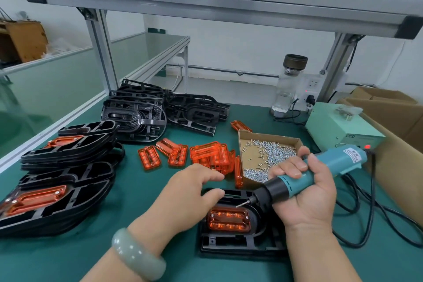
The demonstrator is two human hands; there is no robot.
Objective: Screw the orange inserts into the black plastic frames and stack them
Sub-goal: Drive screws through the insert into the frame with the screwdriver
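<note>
A black plastic frame (240,242) lies on the green mat in front of me with an orange insert (228,218) seated in it. My right hand (306,194) grips a teal electric screwdriver (320,167); its bit points at the insert's upper right corner. My left hand (190,192) rests with curled fingers on the frame's top left edge. Loose orange inserts (212,157) lie in a heap mid-table. Finished frames with inserts are stacked at the left (59,178). Bare black frames (146,112) are piled at the back.
A cardboard tray of small silver screws (265,153) sits right of the inserts. A pale green power box (343,126) and its black cables (370,213) are on the right, with cardboard boxes (393,117) beyond. A glass bottle (288,84) stands at the back.
</note>
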